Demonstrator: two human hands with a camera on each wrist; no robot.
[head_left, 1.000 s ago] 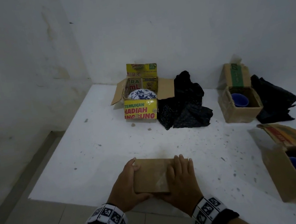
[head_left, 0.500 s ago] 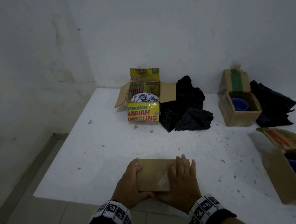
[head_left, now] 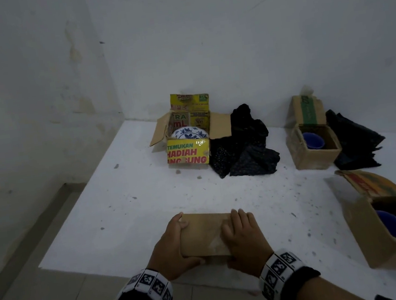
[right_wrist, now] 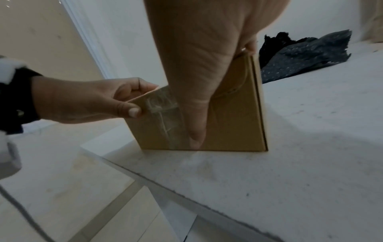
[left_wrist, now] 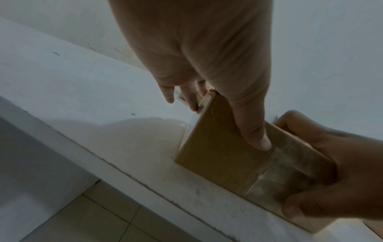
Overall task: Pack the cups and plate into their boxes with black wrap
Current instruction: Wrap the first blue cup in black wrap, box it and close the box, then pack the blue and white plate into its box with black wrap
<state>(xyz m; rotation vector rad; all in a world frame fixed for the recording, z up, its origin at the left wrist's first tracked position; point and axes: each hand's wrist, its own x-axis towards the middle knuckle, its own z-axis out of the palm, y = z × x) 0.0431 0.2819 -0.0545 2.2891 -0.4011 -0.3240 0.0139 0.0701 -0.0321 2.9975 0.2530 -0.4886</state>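
Both hands grasping closed brown box [head_left: 204, 237], left hand [head_left: 171, 251], right hand [head_left: 246, 245], seemingly taped

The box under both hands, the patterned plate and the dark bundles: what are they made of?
Closed box: plain matte brown cardboard, with a clear shiny tape strip. Plate: probably glazed ceramic, white with blue print. Black wrap: thin crinkled sheet, likely plastic; it could be paper.

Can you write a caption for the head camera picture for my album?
Both hands, left hand and right hand, hold a closed brown box at the table's near edge.
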